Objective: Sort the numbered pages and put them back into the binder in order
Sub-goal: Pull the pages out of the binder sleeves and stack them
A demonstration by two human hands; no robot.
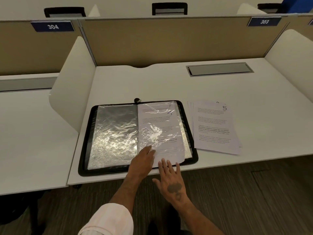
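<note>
Open binder [115, 133] lies mid-frame on the desk [152, 82]. Left hand [143, 161] and right hand [170, 175], fingers straight, rest on its right page's lower edge. Loose pages [215, 126] lie stacked just right of the binder.

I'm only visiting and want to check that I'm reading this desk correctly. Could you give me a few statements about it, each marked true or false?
1. The black zip-edged binder lies open on the white desk. True.
2. The top sheet of the loose stack of white printed pages shows a 2. False: it shows a 5.
3. That stack lies left of the binder. False: it lies to the right.
4. The left hand and the right hand both reach the lower part of the binder's right-hand page, fingers straight. True.
5. The left-hand clear plastic sleeve shows a printed page. False: only shiny plastic is visible, with no print.
</note>
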